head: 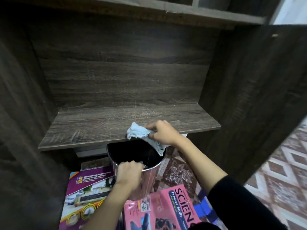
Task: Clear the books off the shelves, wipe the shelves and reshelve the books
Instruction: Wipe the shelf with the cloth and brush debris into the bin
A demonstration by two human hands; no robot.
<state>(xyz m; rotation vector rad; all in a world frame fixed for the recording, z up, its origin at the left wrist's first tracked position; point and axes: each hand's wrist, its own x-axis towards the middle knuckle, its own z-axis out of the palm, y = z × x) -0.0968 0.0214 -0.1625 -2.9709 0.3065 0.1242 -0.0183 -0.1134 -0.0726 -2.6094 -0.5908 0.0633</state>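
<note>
Shelf (pixel 116 123) cleared; books (pixel 159 211) lay below it. My right hand (pixel 163 132) clamped its fingers on a blue cloth (pixel 138 132) at the shelf's front edge; my left hand (pixel 128 171) gripped the steel bin (pixel 149 178) by its rim, beneath. Wiping appeared under way; reshelving remained.

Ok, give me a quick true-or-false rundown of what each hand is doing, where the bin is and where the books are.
1. The right hand grips a light blue cloth at the front edge of the shelf. True.
2. The left hand hangs free. False: it grips the rim of the metal bin.
3. The metal bin stands on the shelf. False: it is below the shelf's front edge.
4. A pink book and a purple book lie low down, beside the metal bin. True.
5. Part of the light blue cloth hangs over the metal bin's opening. True.
</note>
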